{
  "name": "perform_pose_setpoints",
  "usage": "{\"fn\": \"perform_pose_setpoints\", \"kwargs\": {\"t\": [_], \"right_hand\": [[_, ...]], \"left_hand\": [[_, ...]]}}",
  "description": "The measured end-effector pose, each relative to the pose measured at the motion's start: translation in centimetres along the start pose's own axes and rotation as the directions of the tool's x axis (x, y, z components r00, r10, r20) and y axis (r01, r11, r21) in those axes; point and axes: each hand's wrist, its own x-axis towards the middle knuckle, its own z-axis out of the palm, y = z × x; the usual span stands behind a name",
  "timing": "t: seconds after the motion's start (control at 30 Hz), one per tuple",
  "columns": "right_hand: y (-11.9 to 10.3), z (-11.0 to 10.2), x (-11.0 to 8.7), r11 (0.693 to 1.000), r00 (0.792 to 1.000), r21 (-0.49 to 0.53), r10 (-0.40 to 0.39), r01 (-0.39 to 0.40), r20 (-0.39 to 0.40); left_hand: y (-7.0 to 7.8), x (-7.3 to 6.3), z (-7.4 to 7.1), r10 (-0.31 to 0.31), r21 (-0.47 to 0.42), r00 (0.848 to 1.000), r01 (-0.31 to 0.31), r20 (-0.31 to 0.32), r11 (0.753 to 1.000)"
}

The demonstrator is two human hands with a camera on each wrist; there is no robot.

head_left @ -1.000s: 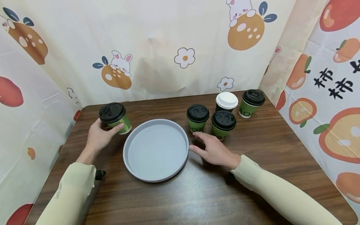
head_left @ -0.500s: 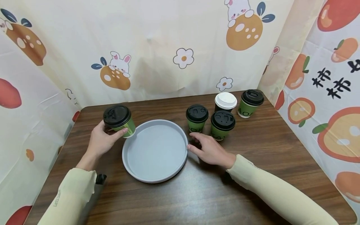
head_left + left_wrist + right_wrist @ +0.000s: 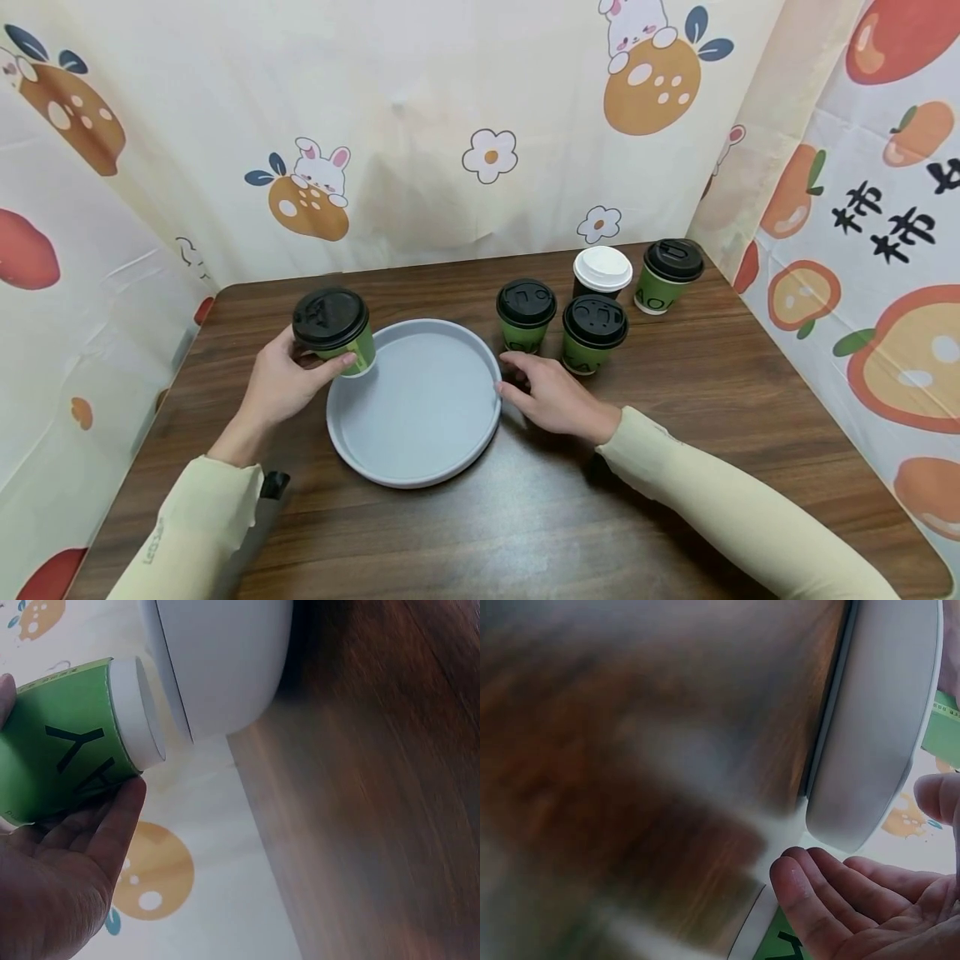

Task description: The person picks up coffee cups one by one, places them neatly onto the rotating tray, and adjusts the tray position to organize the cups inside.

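Note:
My left hand (image 3: 283,379) grips a green paper coffee cup (image 3: 352,346) with a black lid, thumb on the near side. The cup is raised and slightly tilted, overlapping the left rim of a round grey tray (image 3: 416,417). In the left wrist view its white base (image 3: 139,712) is close to the tray's side wall (image 3: 225,667). My right hand (image 3: 555,398) holds nothing; its fingers are loosely extended at the tray's right rim. Just beyond the fingertips stands another green cup (image 3: 522,336), partly visible in the right wrist view beneath the fingers (image 3: 817,900).
A second black-lidded green cup (image 3: 585,354) stands right of the first. Behind them are a dark cup with a white lid (image 3: 602,268) and a green cup (image 3: 660,293) at the back right. Printed cloth (image 3: 420,208) walls the wooden table (image 3: 450,542) behind and at both sides.
My left hand has carried the cup rightward and nearer, from beside the tray to over its left rim. My right hand has shifted slightly left along the tray's right side.

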Motion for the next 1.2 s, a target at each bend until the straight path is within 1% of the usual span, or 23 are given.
{"fn": "perform_pose_setpoints", "kwargs": {"t": [0.13,0.23,0.4,0.5,0.67,0.9,1.07,1.2], "right_hand": [[-0.2,0.1,0.3,1.0,1.0,-0.002,0.007,-0.007,0.005],[-0.3,0.2,0.5,1.0,1.0,-0.001,0.01,-0.01,0.01],[-0.5,0.3,0.7,1.0,1.0,0.002,0.01,-0.01,0.015],[-0.5,0.4,0.7,1.0,1.0,-0.004,0.007,-0.007,0.017],[-0.5,0.6,0.7,1.0,1.0,-0.006,0.007,-0.007,0.021],[-0.5,0.9,0.6,1.0,0.999,-0.008,0.029,-0.028,0.026],[-0.6,0.8,0.6,1.0,0.999,-0.007,0.031,-0.031,0.024],[-0.8,0.8,0.6,1.0,1.0,-0.006,0.025,-0.025,0.018]], "left_hand": [[0.2,-0.2,0.3,0.034,0.001,0.999,-0.034,0.007,0.999],[0.6,-0.4,0.5,0.046,-0.004,0.999,-0.046,0.014,0.999],[1.1,-0.7,0.8,0.061,-0.017,0.997,-0.061,0.044,0.998],[1.4,-0.8,1.1,0.072,-0.009,0.996,-0.072,0.055,0.997],[1.6,-1.3,1.4,0.073,0.009,0.995,-0.074,0.063,0.997],[1.7,-1.7,2.0,0.084,-0.033,0.991,-0.081,0.1,0.996],[1.8,-2.0,2.2,0.083,-0.04,0.989,-0.079,0.124,0.996],[1.9,-2.2,2.3,0.082,-0.035,0.988,-0.078,0.129,0.996]]}}
